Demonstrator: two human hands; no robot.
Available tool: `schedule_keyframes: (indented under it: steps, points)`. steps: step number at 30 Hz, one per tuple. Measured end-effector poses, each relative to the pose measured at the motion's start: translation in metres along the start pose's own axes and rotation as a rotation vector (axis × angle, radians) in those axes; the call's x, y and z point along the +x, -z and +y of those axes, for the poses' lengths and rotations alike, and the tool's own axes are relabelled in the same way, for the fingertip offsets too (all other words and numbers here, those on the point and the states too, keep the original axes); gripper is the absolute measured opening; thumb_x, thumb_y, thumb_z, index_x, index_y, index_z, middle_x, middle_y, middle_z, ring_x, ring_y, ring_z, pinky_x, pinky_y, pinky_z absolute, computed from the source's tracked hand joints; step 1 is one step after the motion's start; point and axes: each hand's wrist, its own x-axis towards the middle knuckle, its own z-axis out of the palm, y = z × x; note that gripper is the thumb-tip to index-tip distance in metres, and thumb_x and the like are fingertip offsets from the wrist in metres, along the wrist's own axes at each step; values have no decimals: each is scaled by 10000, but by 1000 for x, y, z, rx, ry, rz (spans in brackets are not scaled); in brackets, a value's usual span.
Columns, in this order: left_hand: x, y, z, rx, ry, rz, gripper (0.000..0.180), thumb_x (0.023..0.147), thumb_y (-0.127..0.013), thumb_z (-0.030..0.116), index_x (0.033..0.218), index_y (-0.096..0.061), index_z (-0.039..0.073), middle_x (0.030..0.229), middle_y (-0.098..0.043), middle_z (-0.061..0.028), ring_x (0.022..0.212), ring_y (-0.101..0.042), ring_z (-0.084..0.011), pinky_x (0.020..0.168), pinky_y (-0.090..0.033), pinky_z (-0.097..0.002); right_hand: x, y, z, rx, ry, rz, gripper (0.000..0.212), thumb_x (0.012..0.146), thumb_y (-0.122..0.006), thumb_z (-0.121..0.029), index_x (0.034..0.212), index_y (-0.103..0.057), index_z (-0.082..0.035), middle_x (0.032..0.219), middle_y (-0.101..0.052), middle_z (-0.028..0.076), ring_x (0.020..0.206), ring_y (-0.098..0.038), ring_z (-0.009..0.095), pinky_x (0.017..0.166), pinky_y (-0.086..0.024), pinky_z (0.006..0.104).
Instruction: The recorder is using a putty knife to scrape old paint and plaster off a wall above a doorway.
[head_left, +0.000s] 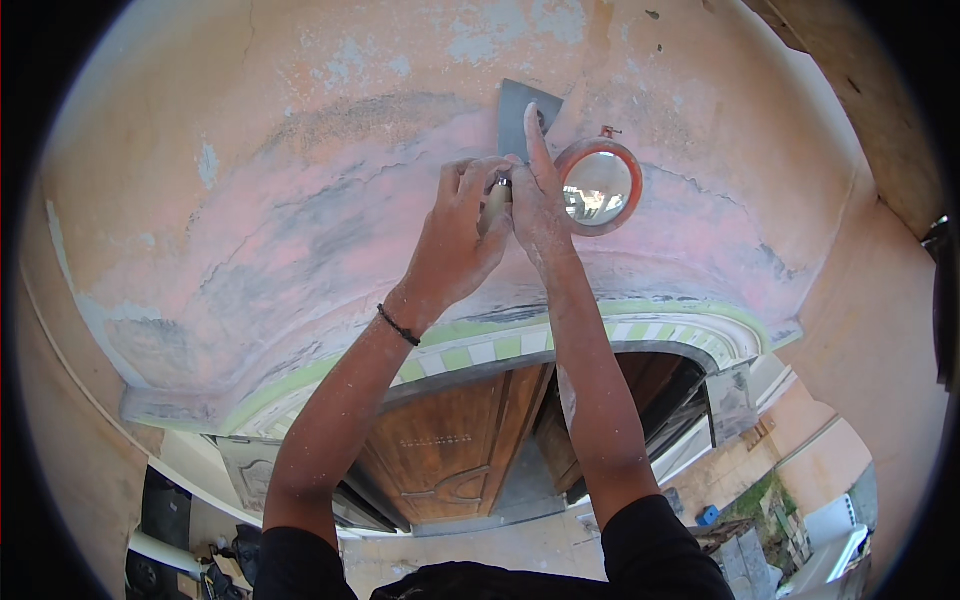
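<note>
Both my arms reach up to the wall, and the hands meet around a putty knife. Its flat grey blade lies near the wall surface, angled upward. My left hand is closed around a pale handle with a shiny metal collar. My right hand grips beside it, with the index finger stretched along the blade and the other fingers curled. The joint between handle and blade is mostly hidden by the fingers. Around the blade, the wall carries pinkish and grey smeared patches over worn orange paint.
A round, reflective glass disc with an orange-red rim sits just right of my right hand. Below is a curved green-and-white moulding over a carved wooden door. Far beneath, assorted items and a blue object lie on the ground.
</note>
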Motion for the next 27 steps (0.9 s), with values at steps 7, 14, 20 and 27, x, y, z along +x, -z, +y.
schedule_keyframes:
  steps: [7, 14, 20, 27]
  points:
    - [4, -9, 13, 653, -114, 115, 698, 833, -632, -27, 1500, -466, 91, 1455, -467, -160, 1020, -663, -341, 779, -603, -413, -1, -4, -10, 442, -235, -243, 716, 1062, -429, -116, 1675, -61, -161, 1209, -598, 161, 967, -624, 173, 871, -529, 334]
    - [38, 20, 13, 1063, -95, -63, 782, 822, -604, -47, 1563, -418, 121, 1656, -357, -34, 754, -716, -279, 617, -598, -362, -70, 16, -2, -8, -47, -157, 563, 992, -602, -129, 1535, -459, -94, 1116, -602, 177, 996, -632, 340, 911, -520, 436]
    - [44, 9, 18, 1216, -166, 1, 831, 819, -567, -64, 1599, -344, 116, 1661, -353, -12, 700, -723, -283, 582, -593, -356, -100, 30, 0, -279, 87, -146, 345, 958, -647, -139, 1286, -677, -36, 1085, -613, 142, 1030, -578, 352, 955, -481, 458]
    - [75, -5, 14, 1359, -205, 4, 787, 835, -601, -20, 1577, -341, 5, 1655, -344, -129, 641, -722, -268, 579, -600, -339, -101, 33, 6, -221, 55, -131, 383, 950, -651, -218, 1305, -663, -73, 1072, -594, 120, 1027, -570, 325, 902, -470, 484]
